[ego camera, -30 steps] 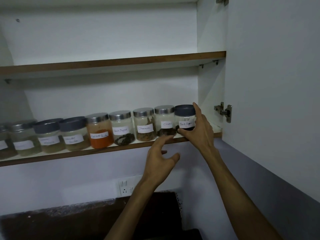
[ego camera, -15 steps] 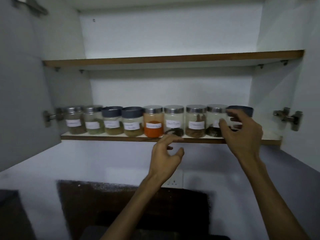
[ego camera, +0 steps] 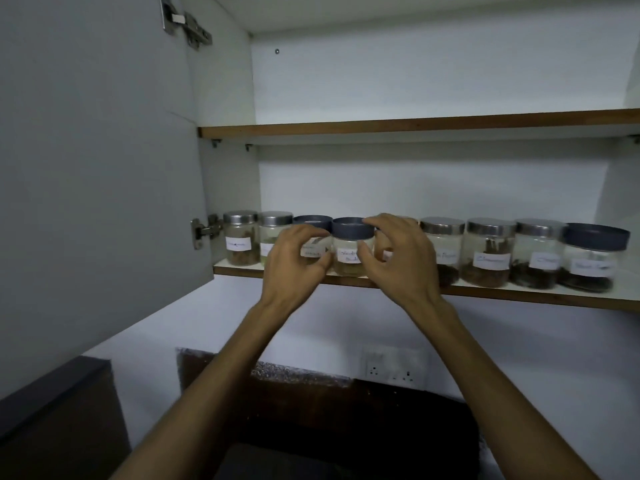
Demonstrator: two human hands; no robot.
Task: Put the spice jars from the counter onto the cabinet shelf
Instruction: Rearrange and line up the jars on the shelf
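Now that both hands have slid over from the far-right jar, they hover half-curled around the dark-lidded jar (ego camera: 351, 249). Left hand (ego camera: 298, 258) and right hand (ego camera: 398, 258) grip nothing yet. Looks like just tidying the shelf (ego camera: 519, 292) row.

The left hand (ego camera: 298, 258) is covering much of a dark-lidded jar (ego camera: 313, 221) and the lower part of its silver-lidded neighbour (ego camera: 276, 220). The right hand (ego camera: 398, 258) is hiding nearly all of another jar (ego camera: 381, 249). Motion blur is smearing every handwritten label (ego camera: 491, 261) beyond reading. The lower shelf (ego camera: 519, 292) is running off the right edge.
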